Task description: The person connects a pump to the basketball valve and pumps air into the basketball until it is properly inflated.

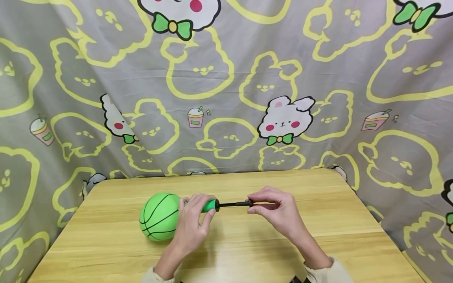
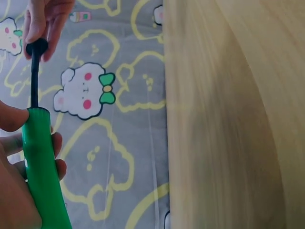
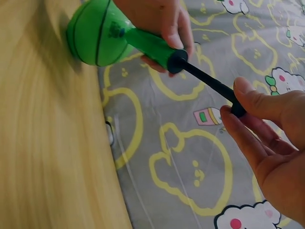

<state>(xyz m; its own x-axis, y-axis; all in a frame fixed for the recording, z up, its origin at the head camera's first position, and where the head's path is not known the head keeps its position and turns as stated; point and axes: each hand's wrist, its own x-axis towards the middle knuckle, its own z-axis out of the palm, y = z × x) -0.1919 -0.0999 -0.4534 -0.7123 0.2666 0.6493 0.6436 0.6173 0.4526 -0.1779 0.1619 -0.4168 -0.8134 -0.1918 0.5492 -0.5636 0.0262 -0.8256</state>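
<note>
Pump point(image 1: 209, 206), rod point(image 1: 229, 204) out
Left grip point(image 1: 192, 219) wraps it right beside the ball point(image 1: 159, 218), probably for steadiness; right grip point(image 1: 279, 210) pinches the knob point(image 1: 250, 203), guess that keeps things straight.

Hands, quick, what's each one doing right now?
Left hand: closed, holding the green pump barrel.
Right hand: closed, pinching the black handle.

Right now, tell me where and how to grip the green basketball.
Likely cup the green basketball on its left side in the head view, coming from the left with spread fingers: that rounded surface is uncovered, while the left hand and pump's green barrel crowd its right.
</note>
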